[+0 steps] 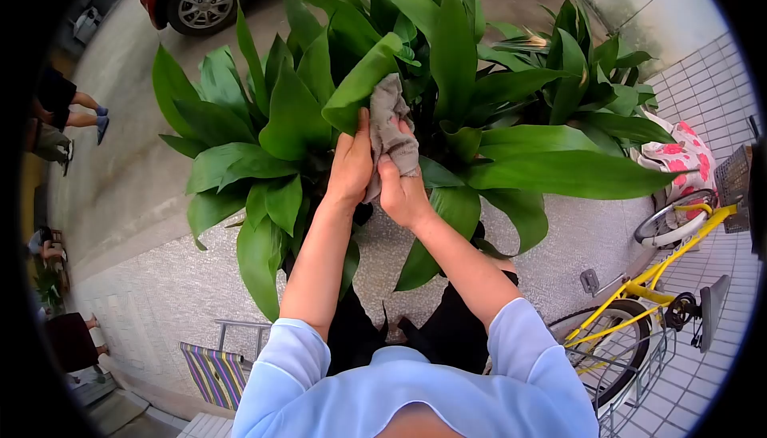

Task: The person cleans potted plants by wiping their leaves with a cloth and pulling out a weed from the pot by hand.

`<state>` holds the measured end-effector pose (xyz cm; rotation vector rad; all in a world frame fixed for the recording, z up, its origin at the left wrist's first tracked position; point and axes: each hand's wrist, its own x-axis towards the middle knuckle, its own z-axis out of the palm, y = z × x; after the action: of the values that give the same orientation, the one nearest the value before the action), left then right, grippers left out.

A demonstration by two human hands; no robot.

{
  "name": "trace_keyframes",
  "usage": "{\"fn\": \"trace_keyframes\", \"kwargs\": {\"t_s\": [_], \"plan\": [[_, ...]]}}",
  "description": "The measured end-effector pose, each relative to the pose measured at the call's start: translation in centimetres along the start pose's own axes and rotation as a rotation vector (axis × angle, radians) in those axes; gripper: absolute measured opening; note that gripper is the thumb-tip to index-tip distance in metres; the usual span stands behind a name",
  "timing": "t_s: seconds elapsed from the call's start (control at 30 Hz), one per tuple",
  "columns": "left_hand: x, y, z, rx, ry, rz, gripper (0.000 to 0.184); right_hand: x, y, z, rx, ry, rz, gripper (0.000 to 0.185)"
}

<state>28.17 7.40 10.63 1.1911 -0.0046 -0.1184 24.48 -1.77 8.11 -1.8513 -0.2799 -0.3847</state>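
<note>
Large, broad green leaves of a leafy plant (296, 110) spread in front of me. One wide leaf (363, 82) bends over just above my hands. My left hand (350, 168) is closed at the lower part of this leaf, its fingertips partly hidden against it. A crumpled grey-brown cloth (390, 122) is in my right hand (403, 192), thumb on top and fingers partly covered by the fabric. The cloth lies along the right side of the bent leaf, and both hands are close together, side by side.
A red car (204, 2) stands beyond the plant. On the right, a yellow bicycle (639, 286) leans near a white tiled wall (723, 342). A striped folding chair (214, 374) is at lower left. People's legs (84, 110) show at far left.
</note>
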Motion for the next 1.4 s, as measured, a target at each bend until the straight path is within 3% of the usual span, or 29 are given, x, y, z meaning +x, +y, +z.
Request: {"fn": "trace_keyframes", "kwargs": {"t_s": [0.03,0.1,0.13,0.17,0.33,0.43,0.5,0.57,0.63,0.77,0.83,0.9,1.0,1.07,1.17,1.23,1.3,1.33,1.37,1.4], "plan": [[0.1,0.8,0.2,-0.122,-0.011,-0.01,0.051,0.2,1.2,0.1,0.098,-0.026,0.176,0.055],[0.3,0.5,-0.6,-0.056,-0.039,-0.05,0.048,0.2,3.0,0.1,0.297,-0.081,0.544,0.057],[0.0,0.5,-0.9,-0.043,-0.04,-0.067,0.048,0.4,3.1,0.3,0.502,-0.004,0.709,0.062],[-0.2,0.4,-1.2,-0.03,-0.041,-0.084,0.049,0.5,5.8,0.8,0.718,0.016,0.713,0.061],[-1.2,0.9,-1.0,-0.046,-0.102,0.016,0.051,1.5,5.2,1.5,0.881,0.14,0.802,0.057],[-1.3,0.3,-1.5,0.018,-0.13,0.057,0.051,1.3,3.2,2.0,0.915,0.169,0.735,0.055],[-1.4,0.2,-2.1,0.035,-0.133,0.093,0.05,0.7,3.2,2.7,0.939,0.075,0.566,0.055],[-1.5,0.7,-2.6,0.23,-0.048,0.154,0.054,0.5,-0.8,2.7,0.608,0.03,0.268,0.054],[-2.3,1.1,-3.2,-0.039,-0.102,0.051,0.053,0.8,-2.8,2.4,0.291,-0.001,-0.166,0.056],[-3.1,1.0,-4.1,-0.128,-0.23,0.065,0.06,1.2,-2.4,2.4,-0.004,0.005,-0.263,0.062],[-2.7,0.6,-3.9,-0.125,-0.256,0.125,0.073,1.1,-0.1,3.3,0.044,0.129,-0.096,0.058],[-3.1,1.8,-3.2,-0.012,-0.251,0.082,0.092,1.1,2.6,3.0,0.29,0.014,0.249,0.057],[-3.2,2.8,-3.3,-0.125,-0.418,0.081,0.103,1.3,0.4,2.1,0.573,0.019,0.316,0.054],[-2.9,2.0,-4.1,-0.211,-0.468,0.112,0.104,1.2,-2.2,2.1,0.446,0.02,0.048,0.058],[-3.7,3.2,-4.9,-0.087,-0.496,0.115,0.11,0.5,-4.5,2.0,0.136,-0.079,-0.278,0.068],[-4.0,3.1,-4.4,-0.197,-0.282,0.21,0.112,1.2,-5.2,1.9,-0.071,-0.006,-0.551,0.07],[-4.1,3.6,-3.2,-0.14,-0.219,0.237,0.116,1.2,-4.1,2.3,-0.05,0.04,-0.394,0.07],[-4.2,4.2,-3.0,-0.156,-0.394,0.201,0.112,1.4,-3.2,2.5,0.003,0.075,-0.291,0.069],[-3.9,4.6,-1.9,-0.139,-0.323,0.257,0.117,1.3,-2.0,3.0,0.066,0.094,-0.135,0.064],[-3.5,4.5,-2.1,-0.183,-0.389,0.249,0.114,1.5,-2.3,2.6,0.234,0.045,-0.055,0.061]]}}
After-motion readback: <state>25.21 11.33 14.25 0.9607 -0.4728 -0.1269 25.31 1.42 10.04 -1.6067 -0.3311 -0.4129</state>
